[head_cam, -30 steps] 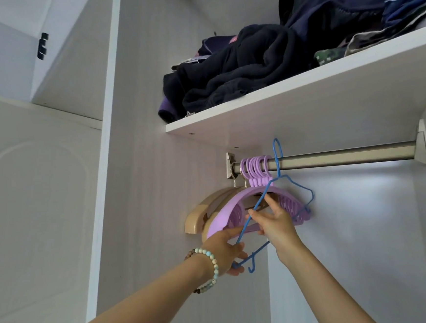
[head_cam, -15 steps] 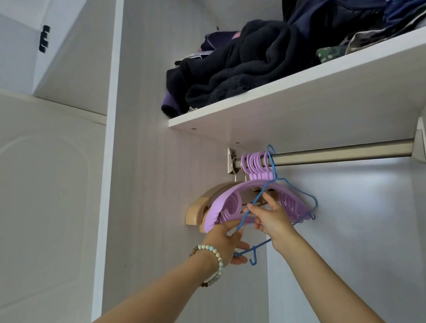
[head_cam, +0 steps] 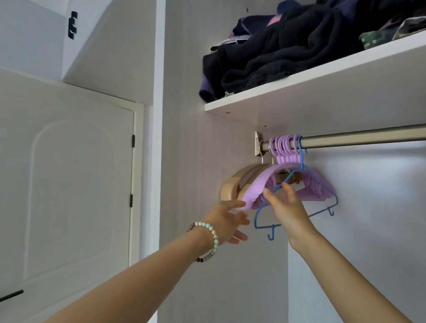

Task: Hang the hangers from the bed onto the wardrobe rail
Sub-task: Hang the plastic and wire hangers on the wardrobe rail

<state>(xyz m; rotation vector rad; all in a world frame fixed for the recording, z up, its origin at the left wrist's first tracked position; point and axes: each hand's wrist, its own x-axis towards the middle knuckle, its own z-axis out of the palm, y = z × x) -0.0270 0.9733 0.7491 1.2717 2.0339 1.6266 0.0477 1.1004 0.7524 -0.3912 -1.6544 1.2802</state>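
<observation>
blue hanger (head_cam: 301,154) hooked on rail (head_cam: 370,136), left end, tucked against purple hangers (head_cam: 255,188) to save room | right hand (head_cam: 288,211) fingers spread, barely touching its wire, gripping nothing | left hand (head_cam: 224,220) open, empty, steadying those I guess

Metal wardrobe rail (head_cam: 370,137), horizontal, fixed in a bracket at its left end. Thin blue wire hanger (head_cam: 321,211) hooked over the rail, touching the right side of the purple hooks; two small hooks hang from its bottom bar. Bunch of purple plastic hangers (head_cam: 257,188) packed together on the rail near the bracket. Beige hanger (head_cam: 230,189) leftmost, partly behind the purple ones.
</observation>
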